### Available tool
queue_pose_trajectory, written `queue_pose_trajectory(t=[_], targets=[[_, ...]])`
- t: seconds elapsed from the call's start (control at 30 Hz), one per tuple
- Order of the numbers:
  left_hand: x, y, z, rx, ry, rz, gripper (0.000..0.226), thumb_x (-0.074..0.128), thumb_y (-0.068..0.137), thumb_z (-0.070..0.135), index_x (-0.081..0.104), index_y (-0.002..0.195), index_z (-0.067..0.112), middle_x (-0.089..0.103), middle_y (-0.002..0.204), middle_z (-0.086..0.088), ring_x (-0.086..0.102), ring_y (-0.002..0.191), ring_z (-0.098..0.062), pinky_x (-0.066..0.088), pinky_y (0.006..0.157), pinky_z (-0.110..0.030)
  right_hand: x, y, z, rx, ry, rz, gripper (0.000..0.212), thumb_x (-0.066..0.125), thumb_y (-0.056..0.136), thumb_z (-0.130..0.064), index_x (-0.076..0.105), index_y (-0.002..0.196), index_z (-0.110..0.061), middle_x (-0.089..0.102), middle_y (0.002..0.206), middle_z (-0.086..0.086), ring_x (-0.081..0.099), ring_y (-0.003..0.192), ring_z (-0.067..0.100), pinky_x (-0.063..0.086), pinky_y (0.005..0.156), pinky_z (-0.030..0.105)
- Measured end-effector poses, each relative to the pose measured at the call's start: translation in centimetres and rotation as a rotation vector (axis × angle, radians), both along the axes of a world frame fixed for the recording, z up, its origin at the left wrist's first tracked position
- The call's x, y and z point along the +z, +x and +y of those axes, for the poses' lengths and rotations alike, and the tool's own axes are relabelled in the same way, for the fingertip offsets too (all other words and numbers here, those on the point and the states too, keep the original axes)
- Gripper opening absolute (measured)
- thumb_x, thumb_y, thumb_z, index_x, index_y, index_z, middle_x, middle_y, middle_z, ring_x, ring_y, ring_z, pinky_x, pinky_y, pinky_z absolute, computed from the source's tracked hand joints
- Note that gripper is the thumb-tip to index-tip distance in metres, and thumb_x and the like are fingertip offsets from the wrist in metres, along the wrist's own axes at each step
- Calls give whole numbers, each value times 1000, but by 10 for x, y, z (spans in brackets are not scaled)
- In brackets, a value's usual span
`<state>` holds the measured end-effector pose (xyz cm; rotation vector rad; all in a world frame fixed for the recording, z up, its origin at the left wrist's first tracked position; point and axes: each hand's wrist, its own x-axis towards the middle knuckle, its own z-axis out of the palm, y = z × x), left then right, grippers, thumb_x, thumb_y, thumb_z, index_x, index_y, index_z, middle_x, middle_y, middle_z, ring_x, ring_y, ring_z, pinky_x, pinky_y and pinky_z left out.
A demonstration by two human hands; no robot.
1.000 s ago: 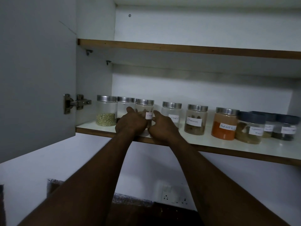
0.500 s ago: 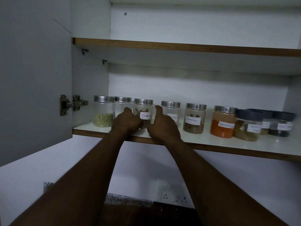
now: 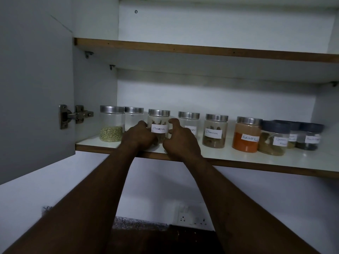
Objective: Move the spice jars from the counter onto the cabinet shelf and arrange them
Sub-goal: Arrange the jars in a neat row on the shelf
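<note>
A row of spice jars stands on the lower cabinet shelf (image 3: 256,164). My left hand (image 3: 139,136) grips the left side of a steel-lidded jar labelled Cinnamon (image 3: 159,120). My right hand (image 3: 181,142) has curled fingers against that jar's right side. Its label faces me. To the left are a jar of green seeds (image 3: 111,125) and a jar (image 3: 134,114) partly hidden behind my left hand. To the right stand a cloves jar (image 3: 190,118), a second cinnamon jar (image 3: 215,131), a red chilli powder jar (image 3: 246,136) and a dark-lidded garam masala jar (image 3: 273,141).
Two more dark-lidded jars (image 3: 310,138) crowd the shelf's right end. The open cabinet door (image 3: 33,88) with its hinge (image 3: 73,115) is on the left. An upper shelf (image 3: 201,50) runs overhead. A wall socket (image 3: 192,219) sits below the cabinet.
My hands have moved slightly apart on the cinnamon jar, and its label now shows in full between them. The other jars have stayed in place.
</note>
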<state>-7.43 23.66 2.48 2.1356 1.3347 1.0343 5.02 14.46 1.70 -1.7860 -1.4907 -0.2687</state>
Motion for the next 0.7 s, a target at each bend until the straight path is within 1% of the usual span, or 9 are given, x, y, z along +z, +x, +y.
queue_pose_trajectory(t=[0.17,0.27,0.33,0.4,0.47,0.53,0.57,0.63,0.7], targets=[[-3,0,4,1,23,-9,61,74,79,37,55,132,15,71,117,-7,66,107,-28,52,97,-44,-1,0,0,-17,52,21,60,63,85,-34,44,141,-24,72,119,5,66,109,30,56,91,46],[-5,-6,3,52,58,-168,61,78,77,26,56,131,9,72,112,-12,70,98,-29,57,91,-44,-2,-2,3,-29,128,6,48,62,84,-30,51,130,-22,73,107,1,67,102,27,57,85,43],[-8,-14,2,142,160,-282,54,77,78,20,59,127,5,71,112,-15,71,96,-31,59,88,-44,-3,-7,6,-3,141,-48,37,59,84,-26,56,121,-24,73,98,-2,68,94,23,57,80,41],[-9,-16,-2,199,207,-311,51,73,78,14,60,125,2,70,116,-16,69,100,-33,58,88,-41,-4,-8,7,49,120,-60,28,58,87,-24,64,113,-29,74,95,-5,68,89,18,57,76,36],[-8,-11,-3,217,174,-324,49,72,80,14,60,125,0,69,118,-16,66,107,-33,54,86,-34,-6,-7,7,122,142,-21,25,57,89,-20,73,105,-31,76,97,-8,68,87,10,55,75,27],[-7,-12,-2,250,157,-302,44,73,83,16,63,123,1,69,119,-15,65,110,-31,47,82,-29,-9,-16,10,211,127,-19,28,57,92,-16,76,108,-28,77,103,-10,66,90,2,51,78,20],[-6,-18,-1,272,159,-309,42,71,84,14,65,123,1,70,121,-15,65,111,-31,46,83,-29,-10,-27,15,254,92,-44,31,58,93,-13,76,115,-26,77,109,-8,67,95,2,51,83,20],[-4,-28,3,286,159,-344,41,67,85,10,67,124,1,69,124,-16,65,114,-32,48,88,-31,-10,-45,25,277,11,-67,38,60,90,-8,71,126,-18,75,119,2,69,107,15,56,93,33],[-3,-33,7,287,152,-346,37,65,84,7,69,120,0,70,121,-17,66,111,-32,48,84,-31,-4,-57,35,243,-41,-41,40,63,88,-7,66,128,-9,71,122,11,67,113,27,57,95,41]])
